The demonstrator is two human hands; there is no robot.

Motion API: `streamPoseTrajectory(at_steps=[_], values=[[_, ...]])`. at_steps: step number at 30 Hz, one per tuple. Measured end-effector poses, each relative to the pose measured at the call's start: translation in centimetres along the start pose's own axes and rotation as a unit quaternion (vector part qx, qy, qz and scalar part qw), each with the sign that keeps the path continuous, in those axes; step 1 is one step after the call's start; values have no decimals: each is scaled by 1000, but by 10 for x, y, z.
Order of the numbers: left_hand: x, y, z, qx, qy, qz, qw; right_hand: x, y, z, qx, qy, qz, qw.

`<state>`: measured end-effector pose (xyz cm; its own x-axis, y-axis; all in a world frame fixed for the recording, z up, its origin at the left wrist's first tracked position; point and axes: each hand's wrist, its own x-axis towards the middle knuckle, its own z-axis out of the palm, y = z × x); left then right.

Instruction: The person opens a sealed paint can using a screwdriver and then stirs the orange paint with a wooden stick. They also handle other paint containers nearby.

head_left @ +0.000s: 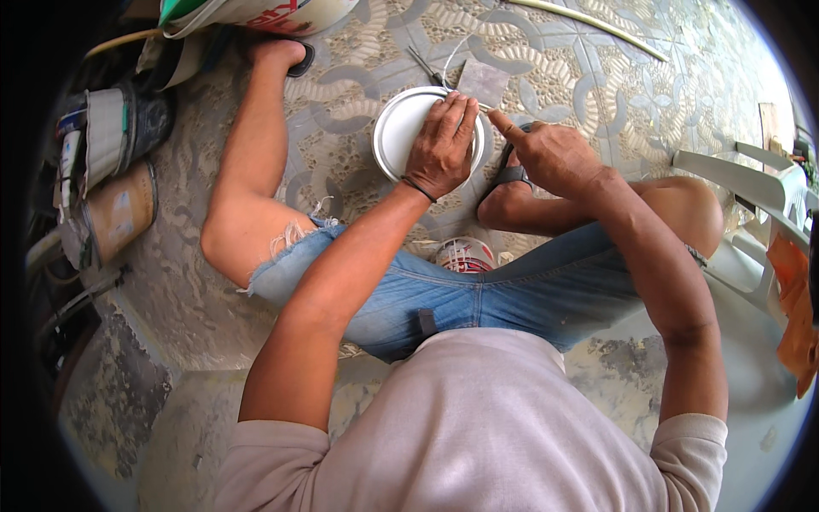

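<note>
The left hand [440,147] lies flat, fingers close together, on the round white lid [397,135] at upper middle, which might slip if the right hand [556,157], maybe pinching something, I can't tell, pushes too hard.

From where I stand I count one person [503,401] with two bare hands, a left hand [441,147] and a right hand [556,160]; one round white lid [397,141]; one flat grey square [484,82]; one pale hose [589,26]; one patterned can [463,254]; two dark sandals [513,175], one per foot; one black wristband [418,189]; one pair of denim shorts [546,277]; one shirt [486,435]; over on the left, one white bucket [328,10], one dark bucket [153,124] and one brownish container [121,209]; on the right, one pale plastic chair [744,181] and one orange cloth [792,307]; the dim clutter at the left edge I cannot number.
</note>
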<state>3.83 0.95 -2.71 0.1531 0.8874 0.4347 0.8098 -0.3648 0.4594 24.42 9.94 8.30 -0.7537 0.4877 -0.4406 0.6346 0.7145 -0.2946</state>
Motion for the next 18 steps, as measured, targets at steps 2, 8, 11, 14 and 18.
streamPoseTrajectory(at_steps=[2,8,11,14,18], values=[[4,0,-2,-1,-2,-2,1000,7,5,-7,14,-27,-4,1000],[4,-1,-4,-49,-6,-34,998,7,-5,-25,39,-34,9,999],[1,0,-3,-67,-6,-37,997,0,-1,-7,86,7,20,996],[2,0,-4,-69,2,-37,997,-5,-7,-5,78,19,20,997],[1,1,-4,-58,-4,-25,998,-7,-3,-5,37,-16,22,999]])
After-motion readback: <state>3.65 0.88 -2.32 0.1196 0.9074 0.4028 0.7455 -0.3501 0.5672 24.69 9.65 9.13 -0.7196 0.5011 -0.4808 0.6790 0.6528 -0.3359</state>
